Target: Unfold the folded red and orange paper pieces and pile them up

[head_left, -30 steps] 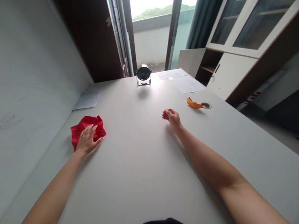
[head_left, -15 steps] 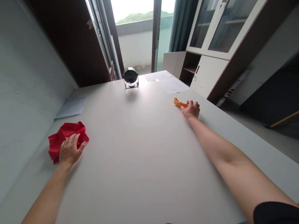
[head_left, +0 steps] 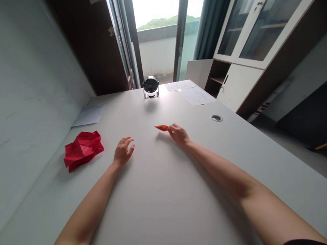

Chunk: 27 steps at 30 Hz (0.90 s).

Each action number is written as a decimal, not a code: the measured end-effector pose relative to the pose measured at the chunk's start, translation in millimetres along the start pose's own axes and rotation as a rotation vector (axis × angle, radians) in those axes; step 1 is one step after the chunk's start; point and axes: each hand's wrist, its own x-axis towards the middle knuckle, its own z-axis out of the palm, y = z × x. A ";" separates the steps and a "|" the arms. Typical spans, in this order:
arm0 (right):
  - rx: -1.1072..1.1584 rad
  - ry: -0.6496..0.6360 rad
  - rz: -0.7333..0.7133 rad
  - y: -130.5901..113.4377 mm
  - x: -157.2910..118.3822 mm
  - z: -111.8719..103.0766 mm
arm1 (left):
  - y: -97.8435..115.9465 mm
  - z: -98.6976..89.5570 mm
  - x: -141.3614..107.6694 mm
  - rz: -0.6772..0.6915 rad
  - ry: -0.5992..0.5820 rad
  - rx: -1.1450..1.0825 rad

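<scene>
Near the middle of the white table [head_left: 152, 185], my right hand [head_left: 179, 135] pinches a piece of folded orange paper [head_left: 161, 128] by its right end. The paper's pointed tip faces left, and a shadow lies beneath it. My left hand [head_left: 122, 151] holds nothing; its fingers are apart and reach toward the orange paper without touching it. To the left of that hand lies a crumpled, creased sheet of red paper [head_left: 82, 148], apart from the fingers.
A round black device in a silver frame [head_left: 151, 86] stands at the table's far edge. White sheets lie at the back left [head_left: 88, 115] and back right [head_left: 197, 96]. A round cable hole [head_left: 216, 118] is at the right. A wall [head_left: 29, 112] borders the left side.
My left hand has let go of the red paper and moved right. My right hand has carried the orange paper left to the middle, uncovering the cable hole. The view has shifted slightly.
</scene>
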 end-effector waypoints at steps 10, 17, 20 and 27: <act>-0.357 -0.199 -0.340 -56.3 -36.1 67.2 | 29.7 9.5 8.5 0.040 0.093 -0.090; -0.441 -0.217 -0.444 -55.5 -38.8 58.8 | 32.7 9.5 3.3 0.145 0.061 -0.034; -0.446 -0.224 -0.502 -57.3 -39.2 57.0 | 33.3 12.0 4.0 0.168 0.033 -0.022; -0.352 -0.240 -0.519 -67.6 -41.6 55.2 | 42.7 12.6 4.8 0.120 0.017 -0.125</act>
